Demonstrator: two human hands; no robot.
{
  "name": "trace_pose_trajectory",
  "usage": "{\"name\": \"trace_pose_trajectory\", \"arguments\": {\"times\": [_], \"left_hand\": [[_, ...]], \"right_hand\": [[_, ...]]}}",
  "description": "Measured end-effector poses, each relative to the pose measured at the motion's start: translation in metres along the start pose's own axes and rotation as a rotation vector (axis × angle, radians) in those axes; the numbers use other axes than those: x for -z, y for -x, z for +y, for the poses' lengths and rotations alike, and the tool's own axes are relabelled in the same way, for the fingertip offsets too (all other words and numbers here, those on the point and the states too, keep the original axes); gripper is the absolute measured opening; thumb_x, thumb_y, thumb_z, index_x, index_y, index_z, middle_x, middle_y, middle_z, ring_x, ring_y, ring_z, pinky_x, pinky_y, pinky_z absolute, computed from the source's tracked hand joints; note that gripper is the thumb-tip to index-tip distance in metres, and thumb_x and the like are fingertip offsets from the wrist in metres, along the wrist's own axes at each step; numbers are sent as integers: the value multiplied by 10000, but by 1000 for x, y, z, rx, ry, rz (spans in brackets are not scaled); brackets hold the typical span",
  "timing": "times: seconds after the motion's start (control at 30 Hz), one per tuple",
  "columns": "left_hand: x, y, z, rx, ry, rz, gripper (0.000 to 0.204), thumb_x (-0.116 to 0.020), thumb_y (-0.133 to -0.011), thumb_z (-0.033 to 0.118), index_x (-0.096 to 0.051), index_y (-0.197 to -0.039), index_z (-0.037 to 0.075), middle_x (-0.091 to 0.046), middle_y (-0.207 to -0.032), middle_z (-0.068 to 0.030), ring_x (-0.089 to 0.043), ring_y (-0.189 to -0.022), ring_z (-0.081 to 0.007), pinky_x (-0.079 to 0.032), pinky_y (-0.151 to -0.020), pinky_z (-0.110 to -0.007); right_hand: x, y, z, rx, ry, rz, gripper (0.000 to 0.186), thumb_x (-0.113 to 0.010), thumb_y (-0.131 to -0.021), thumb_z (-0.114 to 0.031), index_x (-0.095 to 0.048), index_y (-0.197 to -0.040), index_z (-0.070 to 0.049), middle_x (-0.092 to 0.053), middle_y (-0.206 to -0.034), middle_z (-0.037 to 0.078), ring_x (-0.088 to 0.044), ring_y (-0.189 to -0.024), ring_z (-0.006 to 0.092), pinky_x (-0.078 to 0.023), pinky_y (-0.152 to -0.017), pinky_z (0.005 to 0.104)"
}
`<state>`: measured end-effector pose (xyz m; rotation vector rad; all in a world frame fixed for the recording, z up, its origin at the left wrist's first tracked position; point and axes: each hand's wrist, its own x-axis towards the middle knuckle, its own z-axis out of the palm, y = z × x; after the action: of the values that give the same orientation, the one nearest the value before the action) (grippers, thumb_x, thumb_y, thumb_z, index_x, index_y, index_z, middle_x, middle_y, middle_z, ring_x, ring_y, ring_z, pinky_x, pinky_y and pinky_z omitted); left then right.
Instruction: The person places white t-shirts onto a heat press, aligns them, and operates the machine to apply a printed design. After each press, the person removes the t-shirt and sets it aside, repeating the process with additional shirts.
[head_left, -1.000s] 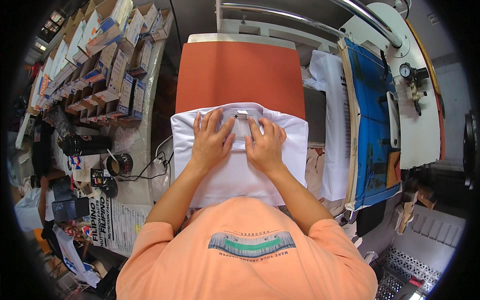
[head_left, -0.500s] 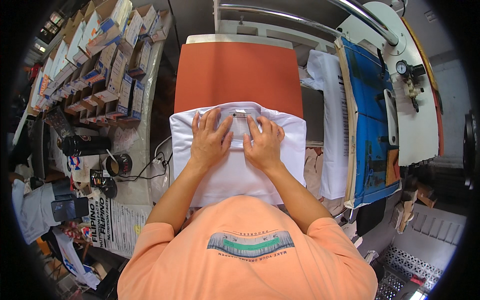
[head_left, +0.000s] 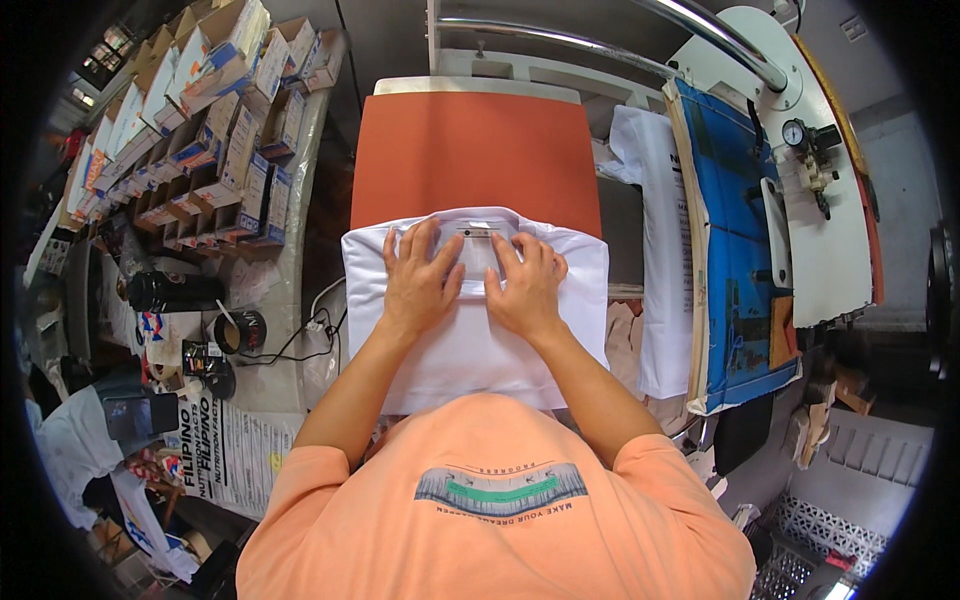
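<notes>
A white shirt (head_left: 450, 365) lies spread over the near part of a flat orange-red pad (head_left: 475, 150). Near the shirt's far edge sits a small clear film (head_left: 482, 240) with a thin dark print along its top. My left hand (head_left: 418, 280) rests on the fabric at the film's left side, fingers spread. On the other side my right hand (head_left: 528, 285) lies with its fingers apart too, index finger and thumb close to the film. Both hands press on the cloth and hold nothing.
A blue padded board (head_left: 745, 240) with a wooden edge stands at right, beside a hanging white cloth (head_left: 665, 260). Beyond it is a pressure gauge (head_left: 793, 132). On the left table are stacked cardboard boxes (head_left: 205, 140), a black bottle (head_left: 175, 291), a dark mug (head_left: 240, 332) and cables.
Both hands keep nearly the same place and pose on the shirt. The whole view has shifted slightly.
</notes>
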<state>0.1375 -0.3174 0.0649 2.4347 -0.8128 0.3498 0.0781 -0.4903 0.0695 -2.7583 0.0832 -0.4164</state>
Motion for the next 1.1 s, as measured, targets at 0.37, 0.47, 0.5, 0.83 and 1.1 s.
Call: {"name": "trace_pose_trajectory", "arguments": {"times": [0.37,0.47,0.5,0.83,1.1], "left_hand": [[-2,-5,5,8,-37,23,320,-670,-781,151,-663,-1101,133,-483,-1326,-144,-398,-1305,-303,-157,-1120,-602],[-2,-24,8,2,-103,1,261,-661,-751,93,-682,-1010,119,-497,-1305,-138,-392,-1311,-308,-151,-1124,-607],[-5,-30,8,-1,-95,16,245,-658,-742,77,-686,-982,115,-502,-1296,-138,-393,-1310,-311,-148,-1127,-604],[83,52,-68,333,-55,468,136,-631,-798,45,-684,-923,38,-589,-1165,-186,-558,-1082,-360,-438,-942,-435],[36,255,-137,946,139,336,108,-638,-856,105,-699,-918,42,-673,-869,-133,-641,-875,-312,-490,-800,-404]], "right_hand": [[0,-12,1,-46,-34,-14,340,-648,-796,-234,-664,-1109,-102,-535,-1141,120,-483,-1112,288,-299,-935,517],[-1,-34,4,-89,-44,23,197,-653,-784,-197,-685,-942,-83,-564,-1067,118,-527,-1051,292,-344,-881,497],[0,-37,5,-93,-43,55,155,-654,-780,-184,-688,-886,-76,-576,-1035,117,-543,-1027,294,-364,-859,485],[299,105,242,-436,678,993,440,-581,-942,-411,-585,-1075,9,-594,-1062,211,-586,-978,390,-465,-862,472],[330,123,283,-755,479,352,675,-371,-999,-532,-669,-1033,73,-616,-1183,279,-545,-1136,447,-418,-957,500]]}}
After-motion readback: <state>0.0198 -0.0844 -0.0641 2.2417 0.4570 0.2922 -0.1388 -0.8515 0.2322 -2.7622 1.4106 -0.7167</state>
